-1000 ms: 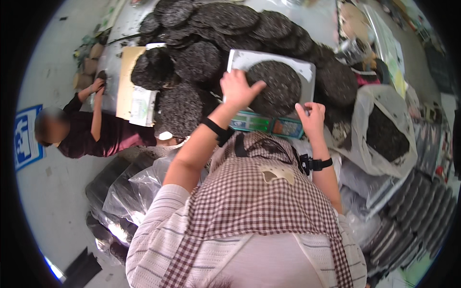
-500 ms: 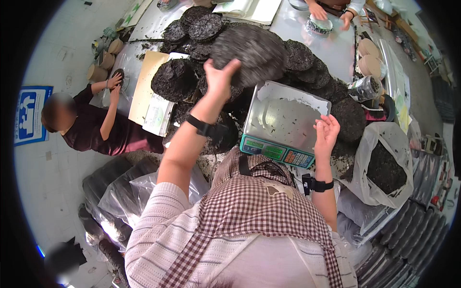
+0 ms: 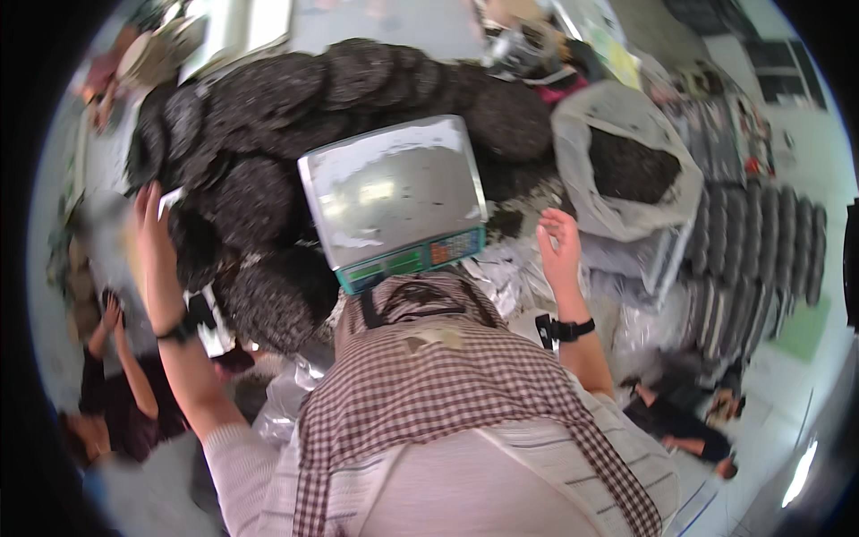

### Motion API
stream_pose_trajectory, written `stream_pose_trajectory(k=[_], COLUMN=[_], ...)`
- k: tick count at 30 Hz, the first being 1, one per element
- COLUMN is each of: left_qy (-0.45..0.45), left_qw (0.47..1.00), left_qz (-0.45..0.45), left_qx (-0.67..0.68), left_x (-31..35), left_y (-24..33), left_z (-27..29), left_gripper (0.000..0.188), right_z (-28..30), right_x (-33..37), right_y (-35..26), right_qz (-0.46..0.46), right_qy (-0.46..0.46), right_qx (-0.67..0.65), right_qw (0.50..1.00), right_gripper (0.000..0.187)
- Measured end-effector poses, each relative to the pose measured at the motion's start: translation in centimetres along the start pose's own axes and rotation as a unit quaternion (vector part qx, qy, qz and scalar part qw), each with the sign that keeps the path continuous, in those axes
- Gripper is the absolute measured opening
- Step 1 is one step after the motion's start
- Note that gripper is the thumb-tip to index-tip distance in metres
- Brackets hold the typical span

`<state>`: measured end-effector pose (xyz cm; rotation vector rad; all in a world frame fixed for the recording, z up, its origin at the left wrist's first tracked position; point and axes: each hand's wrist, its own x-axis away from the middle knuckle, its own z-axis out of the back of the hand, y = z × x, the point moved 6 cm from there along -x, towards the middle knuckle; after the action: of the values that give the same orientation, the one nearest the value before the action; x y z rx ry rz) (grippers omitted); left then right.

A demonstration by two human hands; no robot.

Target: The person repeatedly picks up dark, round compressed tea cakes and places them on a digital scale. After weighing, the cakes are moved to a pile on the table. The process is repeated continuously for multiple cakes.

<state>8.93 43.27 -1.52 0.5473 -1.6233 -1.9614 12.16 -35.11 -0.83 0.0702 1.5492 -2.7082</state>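
Dark, round, crinkled cakes [image 3: 255, 201] that look like dried seaweed are heaped around a digital scale [image 3: 394, 188] with a steel pan and green front. Only dark crumbs and a pale film show on the pan. My left hand [image 3: 154, 242], fingers stretched out and holding nothing, is raised beside the left end of the heap. Over to the right of the scale, my right hand [image 3: 559, 246] hangs with loosely bent, parted fingers and nothing in them. Beyond it stands a clear plastic bag [image 3: 586, 210], its mouth open on more dark seaweed.
Stacks of dark packed bundles [image 3: 752, 242] rise at the right. A co-worker [image 3: 125, 394] has both hands together at the lower left; another person [image 3: 684, 425] is at the lower right. A white table [image 3: 385, 31] spans the far side.
My left hand has let go of the large dark cake and moved left. The whole view has swung right, bringing the bag and stacked bundles farther in. My right hand remains without anything in it.
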Motion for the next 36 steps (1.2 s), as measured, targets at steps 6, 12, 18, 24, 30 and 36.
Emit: stream_pose_trajectory(k=[6, 12, 18, 24, 30, 36], left_qy=[-0.064, -0.191, -0.131, -0.097, -0.101, -0.114], left_qw=[0.937, 0.748, 0.856, 0.806, 0.826, 0.850], left_qz=[-0.065, -0.035, -0.108, 0.012, -0.066, -0.027], left_qx=[-0.338, -0.634, -0.488, -0.584, -0.551, -0.513], left_x=[22.7, 27.8, 26.9, 33.2, 32.0, 31.4], left_y=[3.3, 0.5, -0.1, -5.7, -3.1, -4.0], left_z=[-7.6, -14.3, -13.8, -7.8, -9.1, -6.8], left_gripper=[0.061, 0.103, 0.115, 0.128, 0.106, 0.100], right_z=[8.2, -5.5, -8.5, -9.8, -4.3, -1.7], right_x=[-4.4, -17.3, -21.3, -21.8, -25.0, -19.2], right_y=[14.8, 9.0, 12.4, 13.3, 11.6, 13.8], right_qz=[-0.089, 0.187, 0.151, 0.187, 0.161, 0.221], right_qy=[0.161, 0.015, -0.094, -0.148, -0.009, -0.084], right_qx=[0.045, 0.226, 0.466, 0.537, 0.334, 0.395], right_qw=[0.982, 0.956, 0.867, 0.809, 0.929, 0.888], right_gripper=[0.019, 0.059, 0.068, 0.041, 0.031, 0.039])
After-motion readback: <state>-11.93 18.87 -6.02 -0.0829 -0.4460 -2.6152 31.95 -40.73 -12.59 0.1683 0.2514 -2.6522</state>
